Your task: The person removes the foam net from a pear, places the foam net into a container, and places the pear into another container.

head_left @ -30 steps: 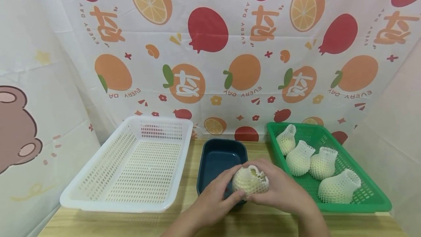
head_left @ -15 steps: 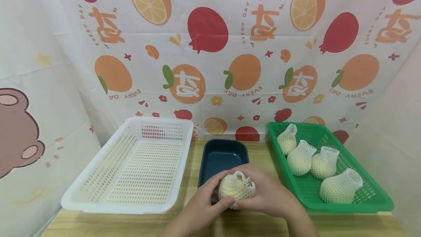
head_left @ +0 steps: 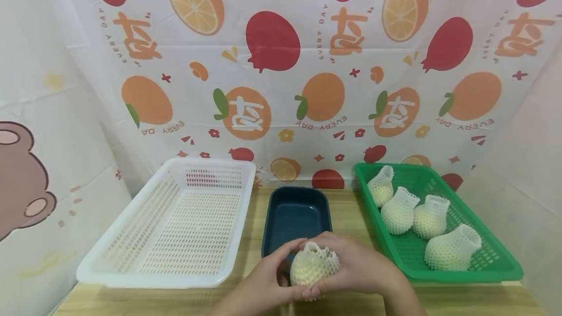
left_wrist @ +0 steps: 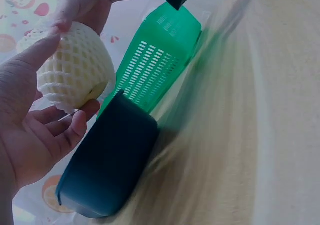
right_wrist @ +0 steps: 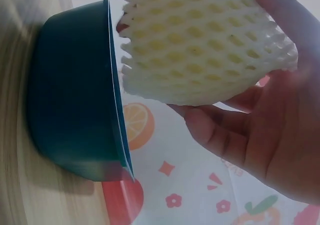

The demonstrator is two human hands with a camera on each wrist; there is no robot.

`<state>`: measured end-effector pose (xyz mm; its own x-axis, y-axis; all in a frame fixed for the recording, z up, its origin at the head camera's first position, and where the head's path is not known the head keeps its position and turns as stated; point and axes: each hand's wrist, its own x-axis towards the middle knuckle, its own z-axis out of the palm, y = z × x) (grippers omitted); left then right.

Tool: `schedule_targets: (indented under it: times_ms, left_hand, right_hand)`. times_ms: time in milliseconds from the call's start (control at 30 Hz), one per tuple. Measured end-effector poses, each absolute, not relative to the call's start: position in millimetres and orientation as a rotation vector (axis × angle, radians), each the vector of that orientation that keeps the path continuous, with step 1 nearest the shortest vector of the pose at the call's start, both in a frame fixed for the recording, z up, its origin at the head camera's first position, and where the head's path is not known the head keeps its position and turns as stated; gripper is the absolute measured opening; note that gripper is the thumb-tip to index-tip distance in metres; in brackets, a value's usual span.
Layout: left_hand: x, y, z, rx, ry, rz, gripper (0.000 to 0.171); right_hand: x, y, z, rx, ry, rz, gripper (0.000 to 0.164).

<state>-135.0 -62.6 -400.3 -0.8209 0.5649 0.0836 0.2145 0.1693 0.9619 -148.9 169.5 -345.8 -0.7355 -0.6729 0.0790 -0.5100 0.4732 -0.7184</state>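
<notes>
A pale yellow round fruit in a white foam net (head_left: 311, 268) is held up between both hands over the near end of the dark blue tub (head_left: 273, 228). My left hand (head_left: 264, 276) grips it from the left, thumb at the near side. From the right, my right hand (head_left: 361, 266) holds the net, its thumb close to the other thumb. In the left wrist view, bare yellow skin with a dark spot shows at the fruit's lower end, beyond the net (left_wrist: 75, 67). The right wrist view has the netted fruit (right_wrist: 200, 45) beside the tub's rim, fingers beneath it.
To the right stands a green basket (head_left: 465, 276) with several netted fruits (head_left: 452, 250) in it. A white perforated basket (head_left: 149, 279) is at the left. All rest on a wooden table (head_left: 347, 211), in front of a fruit-print cloth (head_left: 281, 106).
Both hands have brought the netted fruit left and nearer to the body, uncovering more of the tub. The baskets and the other fruits stay where they were.
</notes>
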Motion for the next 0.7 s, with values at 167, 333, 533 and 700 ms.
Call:
schedule_targets:
  times_ms: [167,333,533,700]
  left_hand:
    - [-134,-62,-407,0.769,2.039,1.729,0.071]
    - [-135,-61,-412,0.802,1.908,1.756,0.072]
    - [-136,-61,-416,0.843,1.734,1.782,0.07]
    - [-136,-63,-413,0.854,1.764,1.738,0.069]
  right_hand:
    - [-149,169,-344,-0.944,2.389,-1.134,0.044]
    - [-150,169,-345,-0.919,2.331,-1.115,0.039]
    - [-149,167,-347,-0.922,2.316,-1.076,0.033]
    - [-147,166,-345,-0.915,2.336,-1.028,0.032]
